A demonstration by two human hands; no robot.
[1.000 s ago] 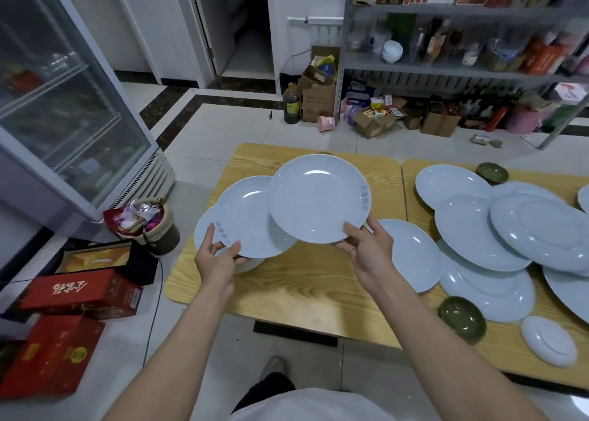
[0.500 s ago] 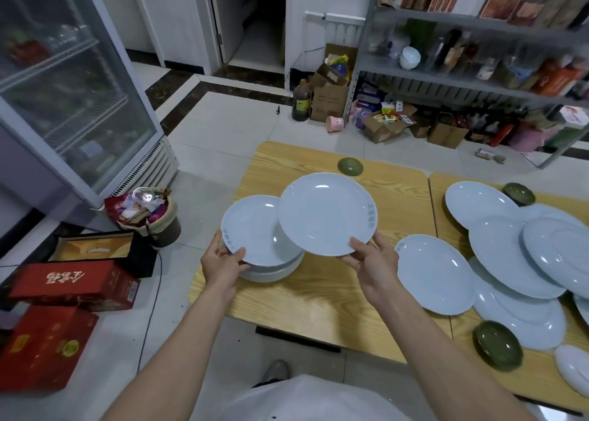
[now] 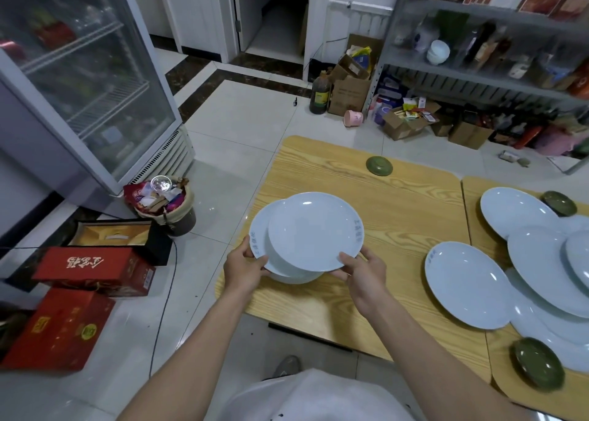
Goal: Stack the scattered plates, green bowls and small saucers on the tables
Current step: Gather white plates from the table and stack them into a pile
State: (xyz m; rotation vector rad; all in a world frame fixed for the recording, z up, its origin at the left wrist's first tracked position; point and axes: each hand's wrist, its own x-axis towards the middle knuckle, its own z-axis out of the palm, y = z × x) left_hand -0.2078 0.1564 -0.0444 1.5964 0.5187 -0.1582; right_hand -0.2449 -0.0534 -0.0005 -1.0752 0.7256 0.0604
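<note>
Desk: What do the hands hold?

Photographer: The right hand (image 3: 363,274) pinches the near rim of the top plate (image 3: 314,231) at five o'clock, thumb on top and fingers curled beneath. The left hand (image 3: 245,269) grips the lower plate (image 3: 259,242) at its eight o'clock edge, thumb over the rim.

Desk: Is the top plate down?

Photographer: It overlaps the lower plate but sits toward three o'clock, so a crescent of the lower one shows at nine. Whether the two touch cannot be told. Under them a white stack (image 3: 293,279) stands on the left table (image 3: 398,204), close to its near left corner.

Desk: And around the stack?

Photographer: At three o'clock a single plate (image 3: 468,287) lies flat across the seam between the two tables, well apart from the stack. At twelve o'clock, near the far edge, sits a green bowl (image 3: 379,165). On the right table (image 3: 500,353) a pile of plates (image 3: 538,261) overlaps loosely, with a second green bowl (image 3: 559,203) at its far side and a third green bowl (image 3: 538,363) at its near side.

Desk: Off the tables?

Photographer: A full bin (image 3: 165,204) stands on the tiled floor at nine o'clock, with red boxes (image 3: 92,271) at eight. A glass-door fridge (image 3: 79,86) is at ten and cluttered shelves (image 3: 478,54) are at one.
</note>
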